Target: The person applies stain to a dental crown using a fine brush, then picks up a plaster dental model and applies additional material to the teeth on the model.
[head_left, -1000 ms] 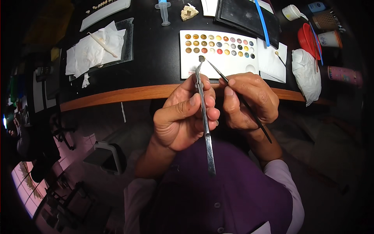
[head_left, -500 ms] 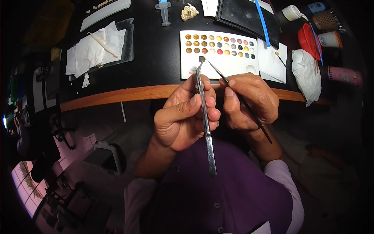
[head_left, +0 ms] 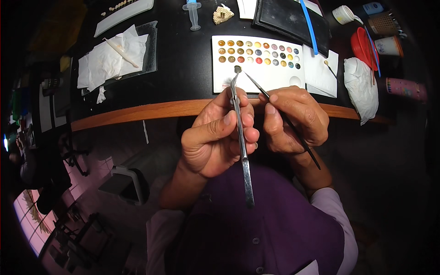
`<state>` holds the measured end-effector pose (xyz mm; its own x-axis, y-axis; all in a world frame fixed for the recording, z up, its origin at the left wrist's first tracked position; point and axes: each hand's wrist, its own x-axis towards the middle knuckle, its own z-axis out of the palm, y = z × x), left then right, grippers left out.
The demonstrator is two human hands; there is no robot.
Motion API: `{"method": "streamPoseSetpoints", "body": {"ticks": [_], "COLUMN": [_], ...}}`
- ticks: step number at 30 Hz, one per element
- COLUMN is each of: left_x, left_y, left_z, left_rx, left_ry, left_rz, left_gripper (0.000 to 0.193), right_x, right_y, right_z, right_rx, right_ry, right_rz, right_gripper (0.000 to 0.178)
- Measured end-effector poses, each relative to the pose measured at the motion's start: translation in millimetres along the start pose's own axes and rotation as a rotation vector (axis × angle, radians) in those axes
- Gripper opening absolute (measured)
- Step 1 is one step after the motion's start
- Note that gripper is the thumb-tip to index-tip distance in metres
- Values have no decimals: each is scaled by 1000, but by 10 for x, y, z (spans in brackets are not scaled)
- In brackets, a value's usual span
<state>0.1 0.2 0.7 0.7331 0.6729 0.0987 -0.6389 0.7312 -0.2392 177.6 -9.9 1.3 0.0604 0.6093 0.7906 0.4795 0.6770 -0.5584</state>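
Left hand [head_left: 215, 137] fingers pinch tweezers [head_left: 241, 142]; right hand [head_left: 293, 120] grips brush [head_left: 275, 107], tips seemingly touching.

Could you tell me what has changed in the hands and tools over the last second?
Nothing visibly changed. The left hand still holds the metal tweezers upright, their tip carrying a small grey piece, and the right hand keeps its grip on the thin dark brush, its tip at that piece. The colour palette lies where it was.

one palette [head_left: 261, 75], one syringe [head_left: 193, 13], two hands, one brush [head_left: 284, 120], one metal tool [head_left: 241, 142].
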Motion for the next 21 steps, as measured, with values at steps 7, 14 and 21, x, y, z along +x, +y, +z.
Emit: {"method": "streamPoseSetpoints", "body": {"ticks": [7,14,21], "left_x": [-1,-2,-6], "left_y": [1,0,10], "left_z": [17,14,0], "left_rx": [10,18,-8], "left_ry": [17,21,-6], "left_rz": [1,5,18], "left_gripper": [27,27,30], "right_x": [-9,-10,-31], "right_y": [11,10,-5], "right_z": [-6,-9,-62], "right_rx": [4,18,49], "right_ry": [1,-6,13], "right_rz": [-9,-6,5], "right_gripper": [23,22,25]}}
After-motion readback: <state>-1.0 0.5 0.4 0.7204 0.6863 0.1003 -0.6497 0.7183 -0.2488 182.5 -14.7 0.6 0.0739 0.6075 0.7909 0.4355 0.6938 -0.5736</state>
